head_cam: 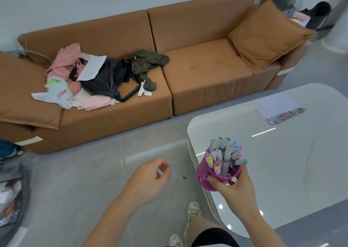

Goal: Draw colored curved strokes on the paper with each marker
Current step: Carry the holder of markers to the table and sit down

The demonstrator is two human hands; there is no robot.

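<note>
A: Hands first. Right one?

B: Right hand [235,184], lower centre-right of the frame, grips a purple mesh holder [204,175] from its near side, thumb on the wall, fingers wrapped round it. The holder leans a little toward the left of the frame.

A: Left?

B: Left hand [148,179], lower centre, is over the grey floor [84,180], fingers loosely curled and relaxed. Nothing visible in it.

A: Contents of the holder?

B: Packed with markers [224,152], grey barrels, coloured end caps up: pink, red, yellow, blue, teal, purple. Several fan out toward the right.

A: Standing on the bench?

B: It sits at the rounded left corner of the white glossy bench [282,162]. Whether its base touches the top or is lifted clear, I can't tell.

A: The paper?

B: White paper [275,103], far side of the bench, right of frame, well apart from the holder. A band of coloured strokes [286,114] runs along its near edge; too small to read their shapes.

A: Beyond that?

B: Tan sofa [207,73] along the wall across the upper frame, matching cushion [267,33] at its right end. On its left seat a heap: pink clothes [66,58], a black bag [107,81] with a white sheet on it, an olive garment [146,64]. Bottom centre, the person's light shoe [194,209] on the floor.
</note>
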